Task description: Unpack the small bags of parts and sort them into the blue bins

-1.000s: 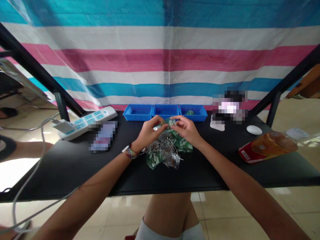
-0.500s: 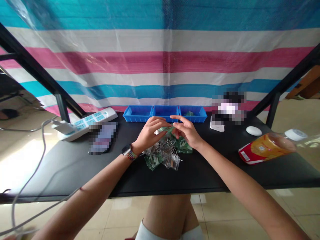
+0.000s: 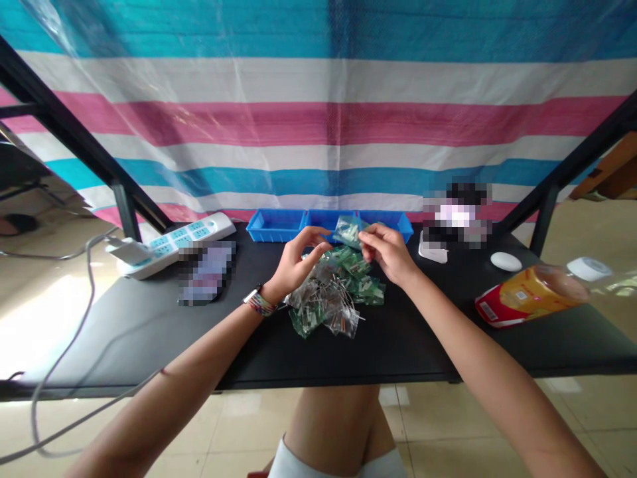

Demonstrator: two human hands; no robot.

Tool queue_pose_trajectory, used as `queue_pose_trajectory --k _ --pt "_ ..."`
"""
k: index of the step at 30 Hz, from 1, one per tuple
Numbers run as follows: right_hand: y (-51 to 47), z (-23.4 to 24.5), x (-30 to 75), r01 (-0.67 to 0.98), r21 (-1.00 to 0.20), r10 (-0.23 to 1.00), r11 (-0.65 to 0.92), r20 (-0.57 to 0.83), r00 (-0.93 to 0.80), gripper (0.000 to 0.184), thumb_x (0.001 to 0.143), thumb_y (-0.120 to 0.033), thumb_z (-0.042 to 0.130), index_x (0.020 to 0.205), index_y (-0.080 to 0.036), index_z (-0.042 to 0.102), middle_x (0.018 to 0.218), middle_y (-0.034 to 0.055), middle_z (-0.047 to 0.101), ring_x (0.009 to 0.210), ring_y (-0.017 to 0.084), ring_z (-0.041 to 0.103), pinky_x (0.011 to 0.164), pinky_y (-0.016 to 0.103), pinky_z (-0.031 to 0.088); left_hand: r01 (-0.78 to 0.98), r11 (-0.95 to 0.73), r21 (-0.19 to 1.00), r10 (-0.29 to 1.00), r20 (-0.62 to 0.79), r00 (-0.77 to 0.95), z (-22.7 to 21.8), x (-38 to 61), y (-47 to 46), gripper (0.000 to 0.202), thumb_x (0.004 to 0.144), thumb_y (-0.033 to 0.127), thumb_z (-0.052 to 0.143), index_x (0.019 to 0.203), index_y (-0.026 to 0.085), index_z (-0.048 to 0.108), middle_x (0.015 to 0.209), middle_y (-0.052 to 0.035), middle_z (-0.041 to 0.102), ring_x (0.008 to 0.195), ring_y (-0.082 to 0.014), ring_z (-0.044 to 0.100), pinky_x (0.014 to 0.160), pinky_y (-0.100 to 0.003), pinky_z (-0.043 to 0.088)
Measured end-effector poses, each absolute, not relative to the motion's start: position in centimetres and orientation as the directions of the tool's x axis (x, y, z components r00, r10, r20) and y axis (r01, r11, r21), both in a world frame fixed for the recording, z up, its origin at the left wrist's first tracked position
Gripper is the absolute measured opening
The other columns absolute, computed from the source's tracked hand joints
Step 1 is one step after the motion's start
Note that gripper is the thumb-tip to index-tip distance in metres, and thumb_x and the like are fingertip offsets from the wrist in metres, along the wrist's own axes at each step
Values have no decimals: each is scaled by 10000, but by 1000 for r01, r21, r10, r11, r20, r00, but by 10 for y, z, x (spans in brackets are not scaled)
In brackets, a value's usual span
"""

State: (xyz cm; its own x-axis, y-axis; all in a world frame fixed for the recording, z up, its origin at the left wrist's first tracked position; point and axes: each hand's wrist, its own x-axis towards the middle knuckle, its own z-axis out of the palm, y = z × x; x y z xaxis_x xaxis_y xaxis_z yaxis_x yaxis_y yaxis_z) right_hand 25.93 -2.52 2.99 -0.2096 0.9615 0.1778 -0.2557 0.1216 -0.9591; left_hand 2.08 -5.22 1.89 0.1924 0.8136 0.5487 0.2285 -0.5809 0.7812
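Note:
A heap of small clear bags (image 3: 331, 292) with green parts and metal-legged components lies mid-table. My right hand (image 3: 391, 252) pinches one small clear bag (image 3: 347, 230) and holds it up just in front of the blue trays (image 3: 279, 227). My left hand (image 3: 297, 260) hovers over the heap's left side. Its fingers are curled, thumb and forefinger apart, with nothing clearly in them. A beaded band and a watch sit on the left wrist.
Three blue trays stand in a row at the table's back edge. A white power strip (image 3: 179, 240) lies back left, a white puck (image 3: 506, 261) and a bottle with a red pack (image 3: 532, 293) at the right. A striped tarp hangs behind.
My right hand has lifted one small bag off the heap, up and back toward the trays. My left hand has let go and drawn slightly left.

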Motion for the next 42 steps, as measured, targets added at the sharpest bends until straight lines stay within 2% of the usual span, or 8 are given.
queue_pose_trajectory --k 3,6,12,16,21,31,37,42 --pt "-10 31 274 -319 -939 992 124 113 53 425 688 -527 936 832 -213 689 729 -18 713 537 90 593 513 215 508 201 -572 795 820 543 184 17 20 -51 394 1040 544 681 1204 186 690 1023 -92 781 962 -229 744 904 -361 591" --pt "1 28 292 -74 -997 984 27 14 177 408 819 -600 794 846 -200 717 724 34 742 503 123 599 485 248 484 209 -577 789 816 543 199 16 19 -50 364 1037 525 681 1163 183 688 1024 -99 780 958 -233 744 896 -367 596" --pt "-2 24 302 641 -692 905 331 425 -9 354 931 -415 647 636 -220 618 572 18 637 591 178 612 618 293 435 273 -584 765 812 543 213 18 19 -51 253 1037 423 657 1079 179 710 1015 -88 788 943 -230 749 885 -359 592" --pt "-15 24 289 706 -548 894 449 280 -350 248 880 -461 786 840 -222 732 821 21 751 748 192 675 678 293 430 316 -604 732 797 557 232 20 19 -51 177 1013 326 627 1000 177 722 949 -69 777 893 -215 736 854 -341 578" --pt "-24 24 281 797 -380 877 469 91 -472 428 784 -487 913 1082 -241 728 997 15 756 881 206 696 677 282 389 334 -620 710 785 566 253 22 20 -51 154 986 277 616 972 180 734 940 -62 782 883 -209 731 845 -331 574" --pt "-39 35 275 827 -123 827 549 226 -516 153 908 -275 662 1016 -236 762 1008 60 774 870 240 715 651 320 351 333 -631 700 776 568 275 22 20 -51 165 990 277 605 954 179 734 915 -57 786 853 -201 733 825 -325 573" --pt "-28 31 279 779 -393 853 489 402 -333 212 878 -132 569 849 -219 761 873 68 789 778 234 691 660 325 408 341 -644 685 765 577 285 20 20 -52 150 1004 272 613 983 182 732 935 -64 780 877 -208 737 847 -337 586" --pt "-21 21 267 176 -952 956 251 215 -201 179 845 -301 658 946 -206 772 768 31 756 623 190 682 581 307 568 411 -748 521 657 668 349 19 22 -53 352 1007 218 644 1354 216 702 1250 -114 740 1119 -242 723 1000 -402 594"
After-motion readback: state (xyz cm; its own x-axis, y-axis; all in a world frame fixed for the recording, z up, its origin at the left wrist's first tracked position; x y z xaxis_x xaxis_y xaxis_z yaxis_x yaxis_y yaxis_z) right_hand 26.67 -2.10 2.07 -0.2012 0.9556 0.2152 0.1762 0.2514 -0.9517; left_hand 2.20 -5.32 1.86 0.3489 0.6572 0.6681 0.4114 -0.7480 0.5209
